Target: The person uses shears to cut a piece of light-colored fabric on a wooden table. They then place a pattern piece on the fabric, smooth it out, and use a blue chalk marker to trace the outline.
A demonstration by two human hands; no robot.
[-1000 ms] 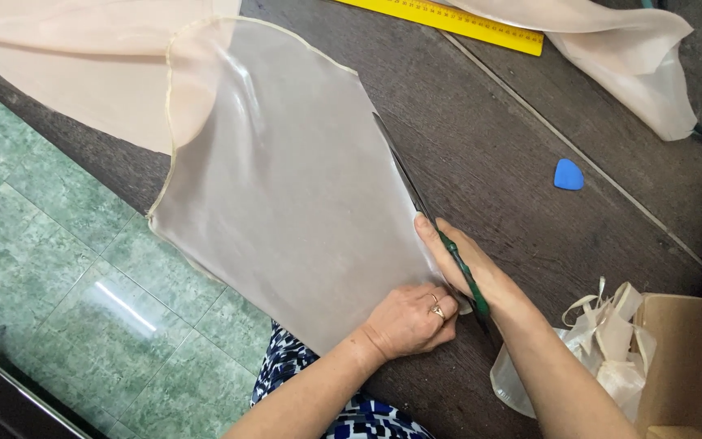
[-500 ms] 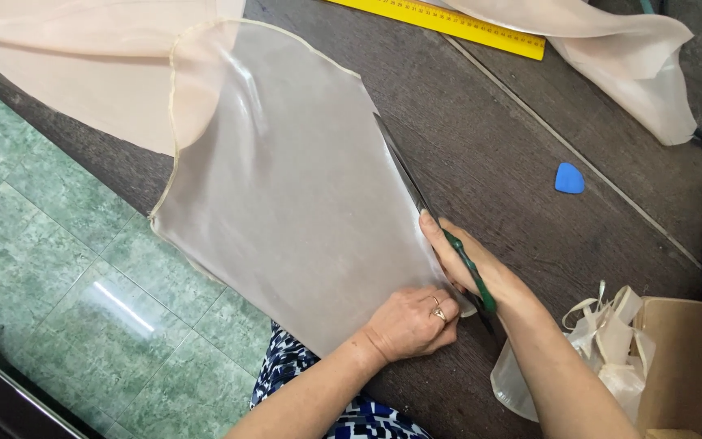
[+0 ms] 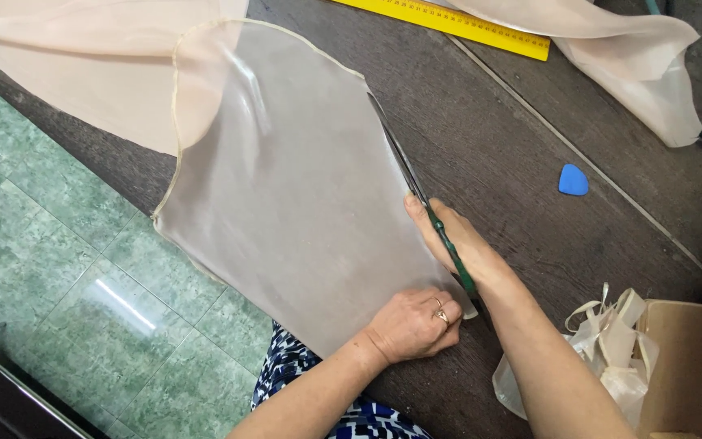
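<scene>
Under right hand point(image 3: 457, 244), scissors' point(image 3: 404, 162) handles hidden.

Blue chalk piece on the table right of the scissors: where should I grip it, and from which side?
Probably from above, pinching its two slanted sides. The blue chalk lies flat on the dark table, a small rounded triangle with bare wood all round, so nothing blocks a top approach; its flatness leaves only the thin edges to hold.

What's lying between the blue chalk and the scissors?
Nothing: in the head view, only bare dark table separates the blue chalk from the scissors.
</scene>
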